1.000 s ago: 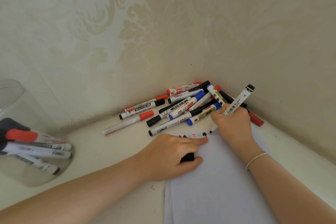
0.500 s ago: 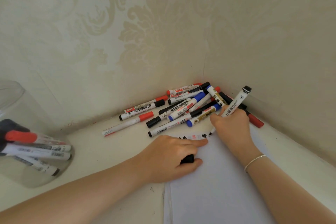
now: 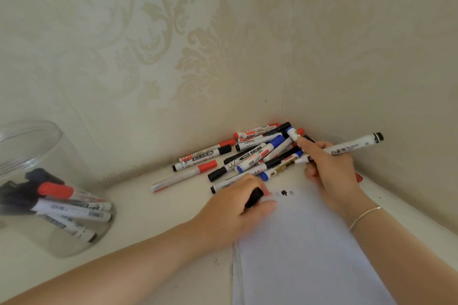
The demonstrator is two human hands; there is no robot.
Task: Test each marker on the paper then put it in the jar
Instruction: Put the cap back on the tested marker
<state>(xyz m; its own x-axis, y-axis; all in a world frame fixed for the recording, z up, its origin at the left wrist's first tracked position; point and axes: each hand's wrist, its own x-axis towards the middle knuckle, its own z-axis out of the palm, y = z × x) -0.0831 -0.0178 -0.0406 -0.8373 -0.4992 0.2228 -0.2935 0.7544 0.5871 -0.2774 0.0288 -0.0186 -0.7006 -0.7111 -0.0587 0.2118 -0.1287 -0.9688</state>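
Head view looks down into a corner where two cream, damask-patterned walls [image 3: 198, 44] meet over a pale table [image 3: 148, 225]. Your right hand [image 3: 332, 168] grips a white marker [image 3: 352, 148] with its fingers curled round the barrel; the marker lies nearly level, its black-ringed end pointing right toward the wall and its other end hidden in your fingers. That hand's forefinger is stretched out toward the pile of markers [image 3: 250, 153], and its tip lies against a blue-tipped one at the back of the heap. A thin bracelet [image 3: 365, 216] circles the right wrist.

Your left hand [image 3: 238, 213] rests at the upper left edge of the paper [image 3: 304, 250] and pinches a black cap [image 3: 254, 197] between thumb and curled fingers. Just beyond its fingertips you can see a small black mark [image 3: 284, 192] on the sheet, with a fainter grey smudge beside it. The paper is a thin stack, its edges fanned slightly along the left side.

The pile sits tight in the corner, just past the top of the paper: red-, black- and blue-capped markers lying crisscross over one another, a few straying out to the left.

The jar [image 3: 44, 188] is clear plastic and stands well apart at the far left of the table. Several markers lean inside it, one with a red cap uppermost, the others with white barrels and dark ends; how many there are, you cannot tell through the wall of the jar.
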